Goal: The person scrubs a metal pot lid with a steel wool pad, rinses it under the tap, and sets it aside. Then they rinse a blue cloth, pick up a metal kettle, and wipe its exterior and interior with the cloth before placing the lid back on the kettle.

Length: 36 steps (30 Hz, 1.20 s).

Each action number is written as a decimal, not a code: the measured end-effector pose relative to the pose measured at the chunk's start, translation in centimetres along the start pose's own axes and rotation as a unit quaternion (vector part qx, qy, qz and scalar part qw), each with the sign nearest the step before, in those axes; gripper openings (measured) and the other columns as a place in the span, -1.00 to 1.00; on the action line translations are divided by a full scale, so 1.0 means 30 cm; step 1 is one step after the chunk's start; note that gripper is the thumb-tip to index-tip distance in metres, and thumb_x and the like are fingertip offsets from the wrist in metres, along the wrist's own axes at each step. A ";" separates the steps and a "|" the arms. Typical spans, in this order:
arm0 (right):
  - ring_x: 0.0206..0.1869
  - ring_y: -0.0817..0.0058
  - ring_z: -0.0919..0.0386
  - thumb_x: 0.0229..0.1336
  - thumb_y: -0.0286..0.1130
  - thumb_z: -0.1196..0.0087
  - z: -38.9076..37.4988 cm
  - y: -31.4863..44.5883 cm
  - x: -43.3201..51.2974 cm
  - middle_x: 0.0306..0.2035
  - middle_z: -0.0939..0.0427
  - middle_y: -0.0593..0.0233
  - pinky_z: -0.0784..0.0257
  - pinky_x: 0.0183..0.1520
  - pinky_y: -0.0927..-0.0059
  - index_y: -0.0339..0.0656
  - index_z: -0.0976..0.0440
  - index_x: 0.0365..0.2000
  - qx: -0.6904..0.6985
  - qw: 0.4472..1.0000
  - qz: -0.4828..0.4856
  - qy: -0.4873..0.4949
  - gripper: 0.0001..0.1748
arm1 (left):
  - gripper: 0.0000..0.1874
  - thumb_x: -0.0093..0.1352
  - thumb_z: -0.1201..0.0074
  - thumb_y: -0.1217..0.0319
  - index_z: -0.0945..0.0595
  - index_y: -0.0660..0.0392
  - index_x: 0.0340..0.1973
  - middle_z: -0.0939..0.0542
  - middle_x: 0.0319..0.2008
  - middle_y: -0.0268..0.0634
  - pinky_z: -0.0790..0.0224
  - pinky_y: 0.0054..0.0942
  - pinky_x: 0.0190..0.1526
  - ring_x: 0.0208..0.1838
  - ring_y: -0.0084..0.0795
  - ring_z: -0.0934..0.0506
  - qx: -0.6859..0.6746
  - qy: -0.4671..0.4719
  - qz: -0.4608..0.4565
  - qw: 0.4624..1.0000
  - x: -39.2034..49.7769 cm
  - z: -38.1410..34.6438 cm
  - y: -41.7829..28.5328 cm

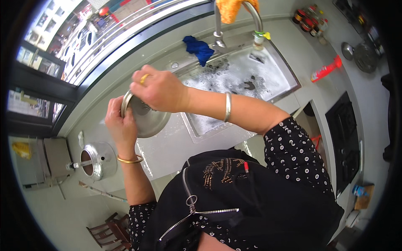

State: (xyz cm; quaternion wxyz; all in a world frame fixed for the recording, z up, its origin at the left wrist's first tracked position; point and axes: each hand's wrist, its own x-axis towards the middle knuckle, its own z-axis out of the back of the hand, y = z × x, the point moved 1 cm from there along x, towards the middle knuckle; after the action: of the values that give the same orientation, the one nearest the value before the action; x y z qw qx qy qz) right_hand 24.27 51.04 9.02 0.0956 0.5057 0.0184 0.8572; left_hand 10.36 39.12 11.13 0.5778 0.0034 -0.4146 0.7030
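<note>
Over the counter, left of the sink, a round metal lid (150, 122) is held up and tilted. My left hand (121, 122) grips its rim from the left, thumb on the near face. My right hand (160, 89), with a gold ring, is closed at the lid's upper part; a bit of dark, wiry material, perhaps a steel scourer, shows beneath its fingers. The sink (289, 67) to the right is filled with foamy water. A metal kettle (105, 161) rests on the counter at the lower left, its lid off and its opening showing.
A blue cloth (198, 50) lies by the faucet (219, 37), with an orange cloth (230, 9) draped over the spout. A red bottle (326, 69) lies right of the sink. Beyond are a black stove (344, 141) and several condiment bottles (309, 23). A window runs along the upper left.
</note>
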 end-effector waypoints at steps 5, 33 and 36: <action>-0.17 0.21 -0.49 -0.04 -0.39 -0.11 0.010 0.032 0.038 -0.25 -0.52 0.26 -0.54 -0.42 0.37 -0.14 -0.47 -0.38 -0.023 0.996 -0.052 -0.074 -0.86 | -0.85 0.33 -0.23 0.53 -0.65 0.30 -0.21 -0.50 -0.42 -0.29 -0.30 -0.53 -0.32 -0.40 -0.47 -0.43 -0.025 -0.134 -0.019 0.990 -0.028 -0.032 -0.043; -0.24 0.57 -0.60 0.21 -0.37 -0.27 0.017 0.060 -0.259 -0.27 -0.65 0.25 -0.51 -0.12 0.50 -0.36 -0.61 -0.20 0.587 0.553 -0.591 0.030 -0.75 | -0.82 0.51 0.00 0.48 -0.56 0.22 0.00 -0.65 -0.11 -0.23 -0.52 -0.40 0.00 -0.07 -0.41 -0.62 -0.527 -0.244 0.186 0.793 -0.027 0.058 0.203; -0.24 0.60 -0.58 0.26 -0.41 -0.21 0.079 0.022 -0.333 -0.27 -0.64 0.28 -0.51 -0.13 0.52 -0.34 -0.60 -0.17 0.549 0.584 -0.598 -0.005 -0.79 | -0.71 0.53 0.02 0.39 -0.51 0.16 0.14 -0.64 -0.05 -0.21 -0.56 -0.29 0.02 -0.03 -0.29 -0.63 -0.663 -0.132 0.264 0.688 -0.082 0.028 0.273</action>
State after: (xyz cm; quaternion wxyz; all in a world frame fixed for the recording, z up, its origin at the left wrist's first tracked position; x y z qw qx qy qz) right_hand 30.94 48.42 1.63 0.2913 0.3412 0.7832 0.4306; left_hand 4.11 36.73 5.75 0.1589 -0.3974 -0.8287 0.3607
